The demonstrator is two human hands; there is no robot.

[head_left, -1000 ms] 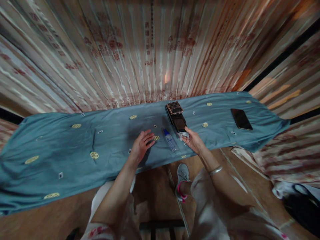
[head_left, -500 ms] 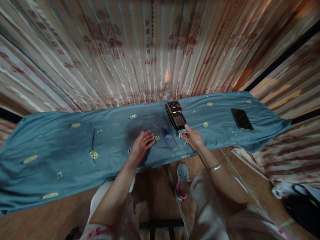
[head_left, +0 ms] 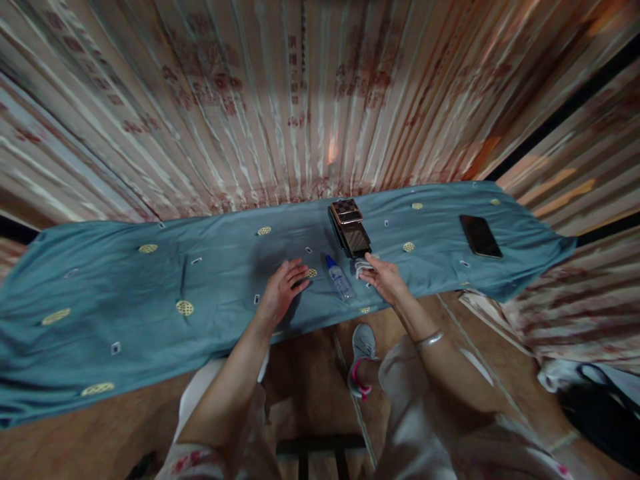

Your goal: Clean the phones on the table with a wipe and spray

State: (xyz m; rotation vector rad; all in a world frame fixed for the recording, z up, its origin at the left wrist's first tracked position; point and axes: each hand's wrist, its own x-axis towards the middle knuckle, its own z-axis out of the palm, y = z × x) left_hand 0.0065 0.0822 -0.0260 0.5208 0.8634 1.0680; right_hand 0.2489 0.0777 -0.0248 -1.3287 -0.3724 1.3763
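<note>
My left hand (head_left: 283, 291) lies flat and open on the blue cloth (head_left: 150, 293) that covers the table. My right hand (head_left: 386, 279) pinches a small white cloth (head_left: 361, 267) just below a dark phone (head_left: 356, 238), which rests against a brown patterned case or wallet (head_left: 346, 211). A small clear bottle with a blue cap (head_left: 339, 279) lies on its side between my hands, untouched.
A second black phone (head_left: 481, 235) lies at the far right of the table. A striped curtain (head_left: 310, 100) hangs behind the table. My knees and one grey shoe (head_left: 362, 347) show below its front edge. A dark bag (head_left: 600, 413) sits on the floor at right.
My right hand has shifted slightly up and left with the white cloth, closer to the dark phone. The left hand has stayed where it was.
</note>
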